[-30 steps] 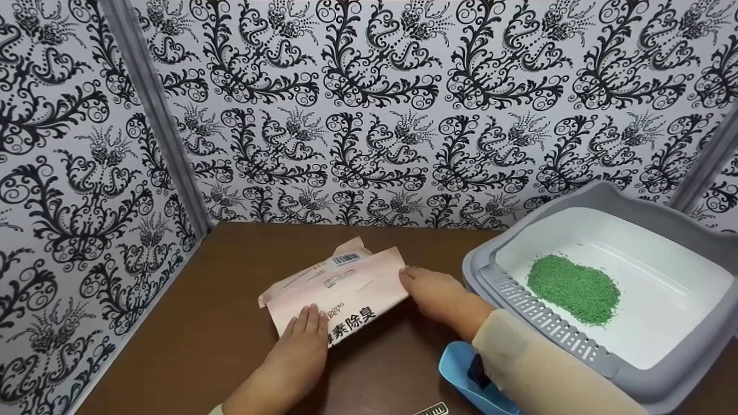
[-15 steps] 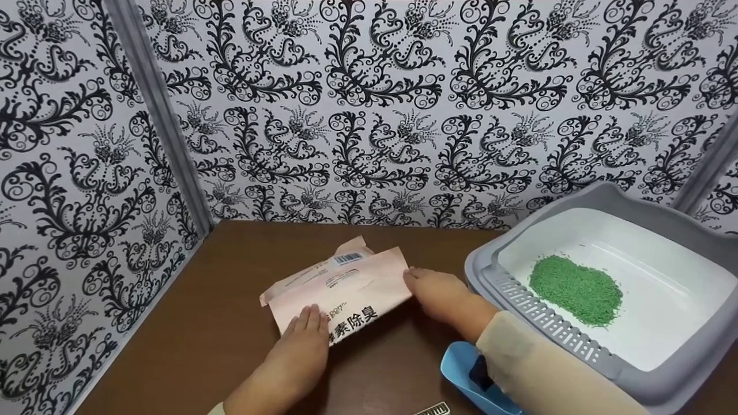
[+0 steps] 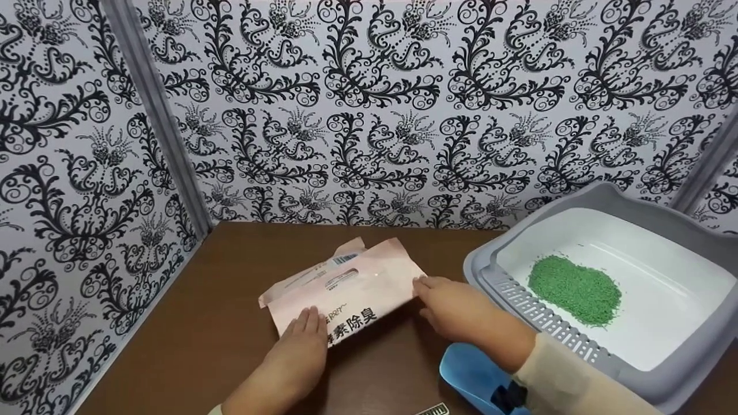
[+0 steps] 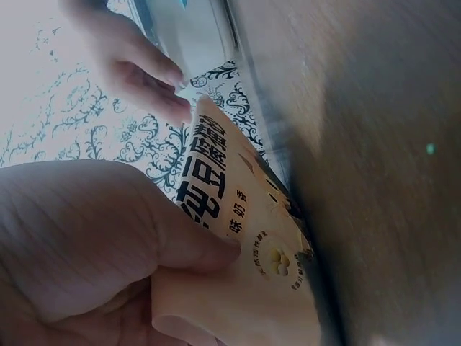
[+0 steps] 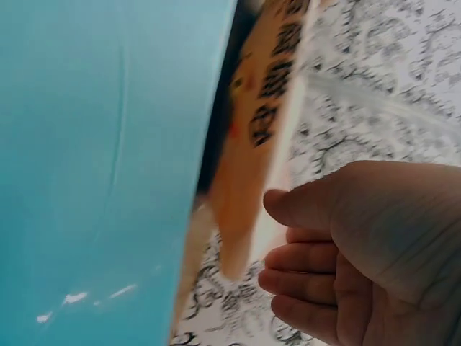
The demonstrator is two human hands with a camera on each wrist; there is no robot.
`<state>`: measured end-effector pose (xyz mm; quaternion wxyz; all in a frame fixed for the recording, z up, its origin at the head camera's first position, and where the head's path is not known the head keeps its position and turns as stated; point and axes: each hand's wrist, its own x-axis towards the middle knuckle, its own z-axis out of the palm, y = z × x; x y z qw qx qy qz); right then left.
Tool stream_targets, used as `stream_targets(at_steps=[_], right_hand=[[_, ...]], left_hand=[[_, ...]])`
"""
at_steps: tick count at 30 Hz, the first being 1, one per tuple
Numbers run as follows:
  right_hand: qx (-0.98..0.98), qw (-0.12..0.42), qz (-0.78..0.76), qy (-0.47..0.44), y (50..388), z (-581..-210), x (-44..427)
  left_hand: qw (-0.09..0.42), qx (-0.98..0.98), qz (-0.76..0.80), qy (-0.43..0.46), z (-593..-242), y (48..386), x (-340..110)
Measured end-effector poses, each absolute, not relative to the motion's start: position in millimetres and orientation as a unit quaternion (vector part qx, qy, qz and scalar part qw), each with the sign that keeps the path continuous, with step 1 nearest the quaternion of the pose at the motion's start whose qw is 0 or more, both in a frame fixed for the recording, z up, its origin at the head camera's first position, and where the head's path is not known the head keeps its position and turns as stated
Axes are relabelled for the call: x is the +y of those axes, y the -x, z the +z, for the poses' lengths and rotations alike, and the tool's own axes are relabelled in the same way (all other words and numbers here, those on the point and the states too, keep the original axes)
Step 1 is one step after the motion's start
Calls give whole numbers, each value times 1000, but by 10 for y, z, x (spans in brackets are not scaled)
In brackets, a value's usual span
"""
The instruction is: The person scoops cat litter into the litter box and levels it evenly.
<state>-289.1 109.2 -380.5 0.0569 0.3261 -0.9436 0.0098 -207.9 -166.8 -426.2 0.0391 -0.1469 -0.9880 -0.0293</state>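
A pale pink cat litter bag (image 3: 369,294) with black print lies tilted above the brown table. My left hand (image 3: 297,351) holds its lower left part; in the left wrist view the thumb (image 4: 194,245) presses one face while other fingers go behind the bag. At the bag's right edge is my right hand (image 3: 455,302), fingertips by the corner. In the right wrist view its thumb stands apart from the bent fingers with nothing visible between them; whether they touch the bag is unclear. The bag's underside is hidden in the head view.
At the right stands a grey and white litter box (image 3: 663,334) with green pellets (image 3: 576,291) in it. A blue scoop-like thing (image 3: 470,374) lies beneath the right forearm. A small slotted piece (image 3: 433,410) shows at the bottom edge. Patterned walls (image 3: 375,144) enclose the table (image 3: 190,323).
My right hand has moved right and slightly toward me along the bag's edge. The bag's right end has spread out further right. The left hand stays in place.
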Motion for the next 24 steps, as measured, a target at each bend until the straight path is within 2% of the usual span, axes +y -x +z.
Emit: stream_targets(at_steps=[11,13,16,24], right_hand=[[-903,80,21,-422,2293,-3714,1282],[-897,68,17,-437,2187,-3730,1297],[-872,59,9,-487,2076,-3815,1312],[-787,86,23,-611,2000,-4244,1352]], left_hand=[[59,-986,-33,156,-4308,2065,-1668],[58,-986,-32,156,-4304,2063,-1670],[49,-986,-29,155,-4294,2057,-1673],[22,-988,-24,150,-4288,2066,-1672]])
